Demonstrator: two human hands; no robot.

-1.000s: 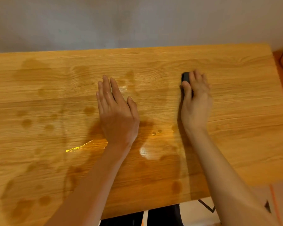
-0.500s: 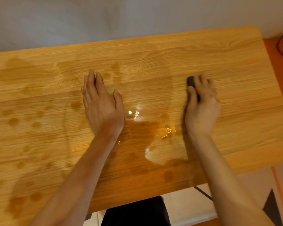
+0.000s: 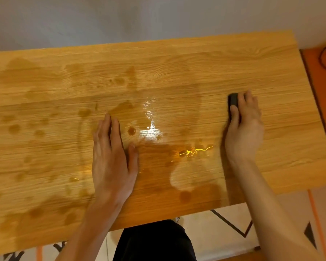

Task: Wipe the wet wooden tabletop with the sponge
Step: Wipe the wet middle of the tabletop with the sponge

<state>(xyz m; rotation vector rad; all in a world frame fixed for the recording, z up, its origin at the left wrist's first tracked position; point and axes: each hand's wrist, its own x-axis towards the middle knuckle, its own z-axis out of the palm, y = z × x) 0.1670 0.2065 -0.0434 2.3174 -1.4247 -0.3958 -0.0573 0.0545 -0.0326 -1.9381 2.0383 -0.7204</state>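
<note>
Sponge (image 3: 233, 100): small, dark, nearly black block, mostly hidden under the fingers, only its far-left corner shows. It sits on the right part of the wooden tabletop (image 3: 196, 59), well right of the shiny puddle (image 3: 150, 129) in the middle. Tabletop is light wood grain, blotched with darker wet patches and drops across the left and centre (glare off the water near the middle, a thin bright streak closer to the front edge).

Right hand (image 3: 244, 132): palm down, fingers curled over the top of the sponge, thumb along its left side, gripping it and pressing it onto the wood. Slight motion blur here.

Left hand (image 3: 111, 162): flat on the table, palm down, fingers straight and held together, thumb angled out to the right; holds nothing, just rests on the wet wood left of the puddle.

Both forearms bare. Wall (image 3: 158, 17) behind the table is pale grey.
</note>
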